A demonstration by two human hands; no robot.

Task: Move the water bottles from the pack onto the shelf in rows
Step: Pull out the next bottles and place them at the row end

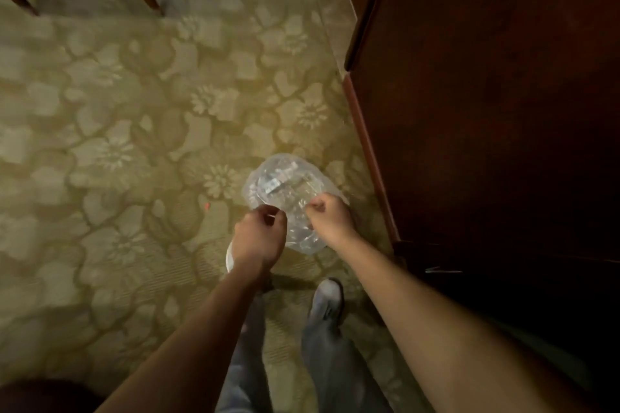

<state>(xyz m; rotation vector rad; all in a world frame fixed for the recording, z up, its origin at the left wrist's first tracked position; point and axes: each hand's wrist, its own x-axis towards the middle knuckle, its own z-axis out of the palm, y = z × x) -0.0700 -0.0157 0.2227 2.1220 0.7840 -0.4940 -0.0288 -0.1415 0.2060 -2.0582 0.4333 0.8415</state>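
Both sets of my fingers are curled, pinching the clear plastic wrap at the near edge of the pack (288, 198): left hand (260, 235) on its left side, right hand (330, 216) on its right. Bottles inside too blurred to count. The pack sits on the floral olive carpet (127, 131), just beside dark wooden furniture (486, 94) to my right. Both arms reach straight down and forward, wrists close together, above my feet.
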